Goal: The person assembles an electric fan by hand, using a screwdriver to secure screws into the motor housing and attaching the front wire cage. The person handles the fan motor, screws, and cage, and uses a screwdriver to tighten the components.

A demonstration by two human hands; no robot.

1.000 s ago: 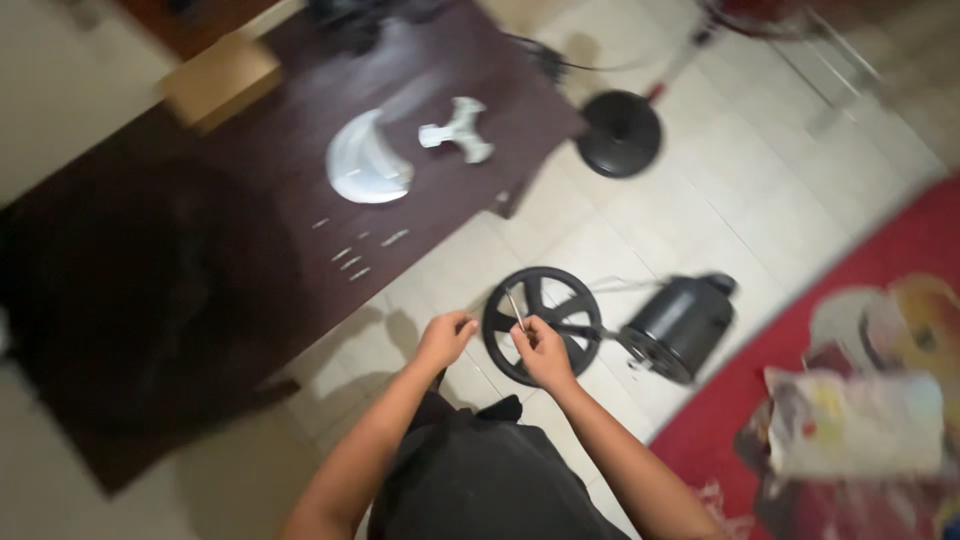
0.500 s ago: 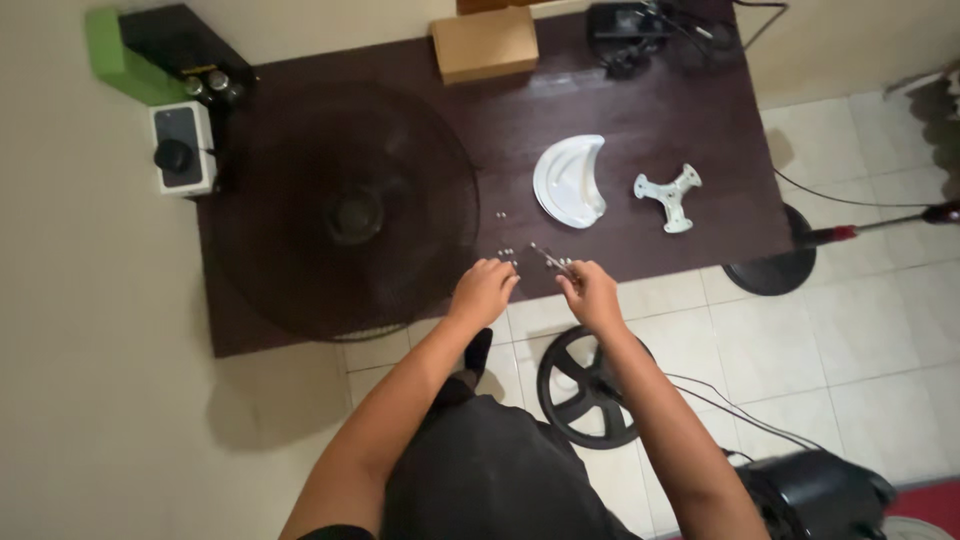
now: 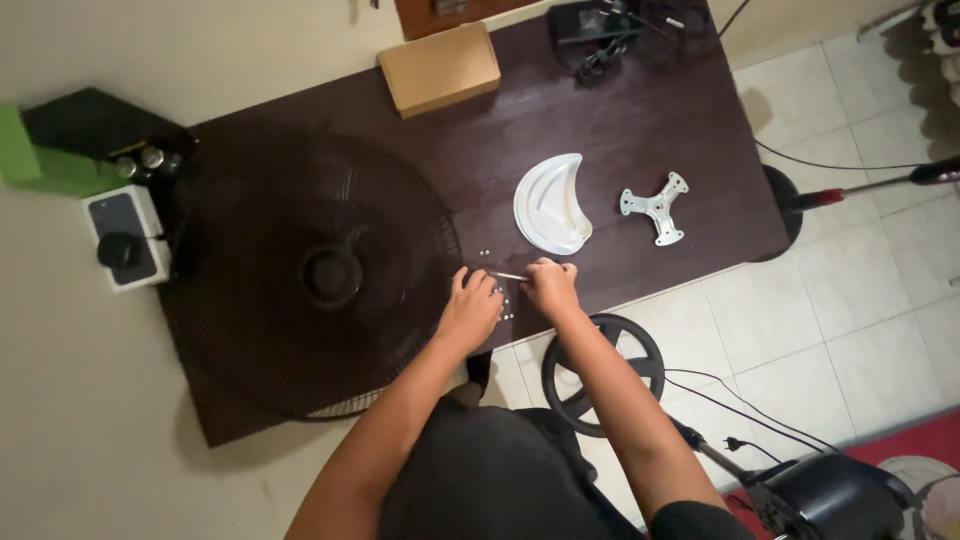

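**Screws kept close by the fan guard**

Right hand [image 3: 551, 285] pinches a thin metal tool [image 3: 503, 275]. Left hand [image 3: 472, 310] rests half-curled, holding nothing, over small screws [image 3: 505, 305] at the table [image 3: 640, 120] edge, at four o'clock from the fan guard [image 3: 310, 270], handy.

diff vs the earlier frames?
Both hands moved from above the floor wheel up onto the table. Left hand now rests on the screws; right hand still pinches the thin tool. White plate and bracket stayed put.
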